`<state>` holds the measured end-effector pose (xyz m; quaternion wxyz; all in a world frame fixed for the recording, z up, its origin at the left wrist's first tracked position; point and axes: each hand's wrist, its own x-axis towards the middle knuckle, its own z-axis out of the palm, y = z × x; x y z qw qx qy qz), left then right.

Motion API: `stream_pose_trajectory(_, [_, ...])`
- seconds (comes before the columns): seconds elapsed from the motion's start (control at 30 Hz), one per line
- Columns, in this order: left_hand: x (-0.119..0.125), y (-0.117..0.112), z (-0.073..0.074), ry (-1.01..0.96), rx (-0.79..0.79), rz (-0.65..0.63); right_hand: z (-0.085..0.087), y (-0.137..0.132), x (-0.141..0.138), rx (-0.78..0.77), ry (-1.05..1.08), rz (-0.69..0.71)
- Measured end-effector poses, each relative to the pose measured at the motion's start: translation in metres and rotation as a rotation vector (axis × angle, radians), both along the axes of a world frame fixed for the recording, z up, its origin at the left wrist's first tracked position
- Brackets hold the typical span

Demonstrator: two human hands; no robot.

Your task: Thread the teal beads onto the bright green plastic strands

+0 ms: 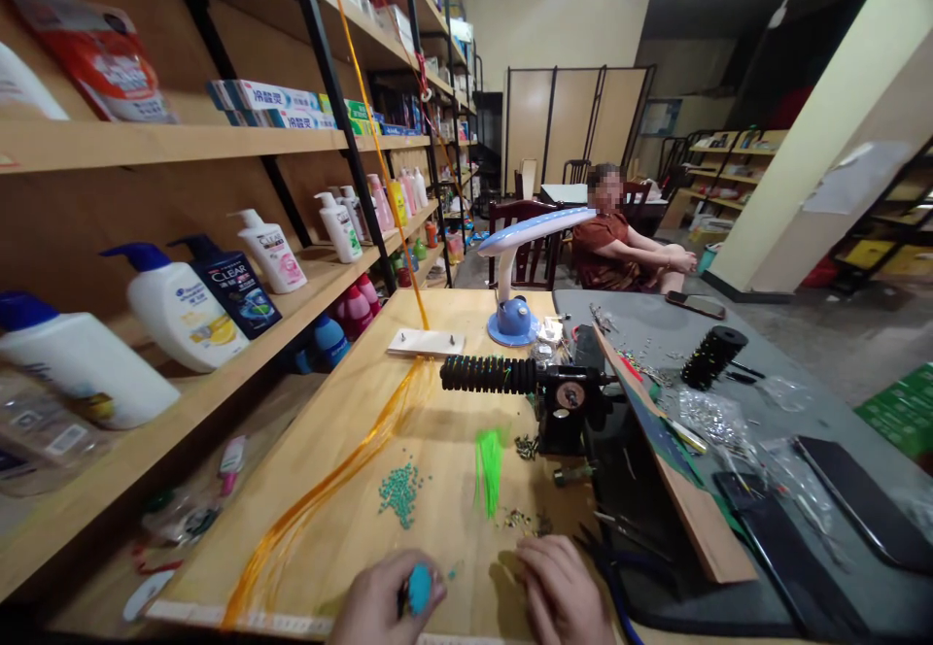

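Note:
At the table's front edge my left hand (386,594) is closed around a rounded turquoise lump (420,589), whose exact kind I cannot make out; a dark bit shows beside it. A small turquoise speck lies just off its fingertips. To the right, my right hand (561,587) rests low on the wood with fingers curled together, anything in them hidden. Ahead of the hands are a scatter of turquoise beads (400,492), a bundle of bright green strands (489,473) and small mixed metal bits (519,519). Long orange threads (342,460) run along the left.
A black ridged roller on a stand (488,374) juts over the table. Behind it is a blue-white lamp (513,320). Pliers (619,577), a wooden strip (685,499) and phones lie right. Shelves of bottles (193,320) line the left; a person (619,237) sits beyond.

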<state>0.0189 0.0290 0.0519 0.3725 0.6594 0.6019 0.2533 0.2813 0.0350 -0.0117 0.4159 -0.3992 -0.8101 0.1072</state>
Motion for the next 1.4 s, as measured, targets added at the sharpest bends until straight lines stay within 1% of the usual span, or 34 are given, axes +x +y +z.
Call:
stream_pose_trajectory(0.03, [0.009, 0.014, 0.009, 0.038, 0.004, 0.016, 0.001, 0.0, 0.001, -0.004, 0.002, 0.005])
stream_pose_trajectory(0.1, [0.03, 0.04, 0.02, 0.267, -0.026, 0.027, 0.004, -0.001, 0.004, -0.005, 0.0, 0.015])
stream_pose_trajectory(0.17, [0.049, 0.061, 0.021, 0.35, -0.036, 0.039, 0.004, -0.001, 0.007, 0.016, -0.014, 0.011])
stream_pose_trajectory(0.23, [0.061, 0.073, 0.015, 0.418, -0.045, 0.056, 0.003, -0.003, 0.011, 0.045, -0.029, -0.017])
stream_pose_trajectory(0.3, [0.067, 0.078, 0.007, 0.481, -0.049, 0.071, 0.001, -0.006, 0.015, 0.065, -0.029, -0.056])
stream_pose_trajectory(0.4, [0.067, 0.081, -0.002, 0.528, -0.057, 0.067, -0.002, -0.008, 0.018, 0.067, -0.015, -0.088])
stream_pose_trajectory(0.53, [0.064, 0.086, -0.008, 0.494, -0.075, 0.051, -0.001, -0.007, 0.019, 0.071, 0.002, -0.099])
stream_pose_trajectory(0.6, [0.061, 0.09, -0.011, 0.436, -0.092, 0.053, 0.001, -0.005, 0.019, 0.071, 0.009, -0.087])
stream_pose_trajectory(0.67, [0.057, 0.093, -0.014, 0.334, -0.117, 0.065, 0.002, -0.006, 0.019, 0.062, 0.023, -0.074])
stream_pose_trajectory(0.77, [0.049, 0.092, -0.017, 0.081, -0.164, 0.074, 0.001, -0.009, 0.016, -0.007, 0.1, -0.074])
stream_pose_trajectory(0.83, [0.044, 0.085, -0.018, -0.113, -0.214, 0.063, -0.002, -0.01, 0.01, -0.119, 0.218, -0.106])
stream_pose_trajectory(0.87, [0.043, 0.079, -0.018, -0.197, -0.248, 0.055, -0.003, -0.01, 0.005, -0.21, 0.303, -0.128])
stream_pose_trajectory(0.9, [0.042, 0.074, -0.019, -0.266, -0.29, 0.048, -0.003, -0.008, 0.0, -0.336, 0.394, -0.134])
stream_pose_trajectory(0.97, [0.044, 0.061, -0.019, -0.395, -0.36, 0.039, -0.001, -0.002, -0.015, -0.658, 0.588, -0.089])
stream_pose_trajectory(1.0, [0.046, 0.054, -0.019, -0.488, -0.399, 0.048, 0.001, 0.003, -0.023, -0.841, 0.665, -0.03])
stream_pose_trajectory(1.03, [0.05, 0.048, -0.018, -0.615, -0.448, 0.077, 0.004, 0.008, -0.031, -0.957, 0.751, -0.022])
stream_pose_trajectory(1.07, [0.054, 0.042, -0.017, -0.721, -0.486, 0.116, 0.008, 0.013, -0.038, -1.034, 0.826, -0.027])
stream_pose_trajectory(1.13, [0.062, 0.032, -0.013, -0.855, -0.497, 0.178, 0.017, 0.023, -0.05, -1.13, 0.927, -0.026])
stream_pose_trajectory(1.2, [0.069, 0.025, -0.008, -0.924, -0.485, 0.222, 0.027, 0.028, -0.058, -1.155, 0.965, -0.035])
stream_pose_trajectory(1.27, [0.072, 0.021, -0.004, -0.959, -0.486, 0.24, 0.036, 0.031, -0.061, -1.13, 0.946, -0.038])
stream_pose_trajectory(1.33, [0.071, 0.02, -0.003, -0.978, -0.504, 0.229, 0.042, 0.031, -0.061, -1.105, 0.907, -0.037])
stream_pose_trajectory(1.4, [0.069, 0.021, -0.005, -0.983, -0.526, 0.197, 0.044, 0.03, -0.062, -1.091, 0.882, -0.042])
